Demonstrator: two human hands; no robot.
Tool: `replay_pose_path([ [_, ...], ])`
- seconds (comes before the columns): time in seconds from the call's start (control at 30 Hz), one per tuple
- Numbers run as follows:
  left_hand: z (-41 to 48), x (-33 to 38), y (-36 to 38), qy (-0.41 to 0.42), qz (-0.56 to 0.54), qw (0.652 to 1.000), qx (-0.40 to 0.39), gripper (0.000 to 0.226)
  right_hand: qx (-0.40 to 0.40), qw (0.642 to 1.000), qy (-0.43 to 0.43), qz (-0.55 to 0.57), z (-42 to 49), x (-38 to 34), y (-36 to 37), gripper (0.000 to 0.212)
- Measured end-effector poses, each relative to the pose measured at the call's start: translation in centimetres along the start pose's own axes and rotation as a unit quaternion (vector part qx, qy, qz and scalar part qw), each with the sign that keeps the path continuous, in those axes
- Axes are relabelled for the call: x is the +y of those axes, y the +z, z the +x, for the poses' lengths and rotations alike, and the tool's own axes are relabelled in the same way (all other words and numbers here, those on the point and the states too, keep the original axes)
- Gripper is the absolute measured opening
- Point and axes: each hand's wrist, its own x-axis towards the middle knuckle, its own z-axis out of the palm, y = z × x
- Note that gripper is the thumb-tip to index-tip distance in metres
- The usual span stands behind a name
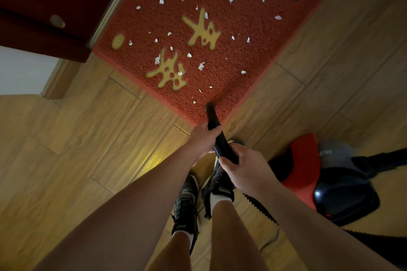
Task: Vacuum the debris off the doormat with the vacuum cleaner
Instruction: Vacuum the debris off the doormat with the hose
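A red doormat (253, 28) with gold characters lies ahead on the wood floor, scattered with several white paper scraps (201, 65). A black vacuum nozzle (211, 114) points down at the mat's near corner, its tip touching the mat. My left hand (202, 138) grips the nozzle just behind its tip. Lower down, my right hand (244, 168) holds the ribbed black hose (221, 146). The red and black vacuum cleaner body (326, 180) sits on the floor at my right.
A dark red door (44, 6) with a metal threshold strip (114, 4) borders the mat's left side. A white wall and wooden skirting (59, 77) stand at the left. My feet in dark shoes (187, 204) stand just below the mat's corner.
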Motion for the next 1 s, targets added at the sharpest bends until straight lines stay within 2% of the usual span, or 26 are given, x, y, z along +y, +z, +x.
replay_pose_path([
  [0.13, 0.0, 0.3, 0.2, -0.009, -0.012, 1.000, -0.002, 0.019, -0.010, 1.000, 0.018, 0.005, 0.1, -0.1, -0.4, 0.011],
  [0.23, 0.0, 0.4, 0.3, -0.025, -0.048, 0.999, -0.006, 0.021, -0.015, 1.000, 0.024, 0.000, 0.3, -0.4, -0.7, 0.021],
  [0.33, -0.2, 0.2, 0.2, -0.041, -0.097, 0.994, -0.013, 0.033, -0.024, 1.000, 0.016, 0.011, 0.3, -0.9, -0.8, 0.029],
  [0.43, -0.2, -0.1, -0.1, -0.035, -0.107, 0.994, -0.006, 0.028, -0.030, 0.999, 0.020, -0.001, 0.5, -1.4, -0.6, 0.042],
  [0.53, -0.2, -0.5, -0.3, -0.033, -0.118, 0.992, -0.001, 0.048, -0.027, 0.999, 0.030, -0.005, 0.4, -1.9, -0.3, 0.053],
  [0.63, -0.4, -0.4, -1.0, -0.027, -0.117, 0.993, 0.000, 0.060, -0.025, 0.999, 0.030, 0.005, 0.2, -2.6, -0.1, 0.052],
  [0.83, -0.4, -0.1, -2.8, -0.030, -0.108, 0.994, 0.015, 0.071, -0.024, 0.999, 0.029, 0.012, 0.4, -4.2, 0.5, 0.056],
  [1.0, -0.5, 0.0, -4.2, -0.022, -0.105, 0.994, 0.016, 0.059, -0.018, 1.000, 0.021, -0.004, 0.6, -5.3, 1.4, 0.052],
])
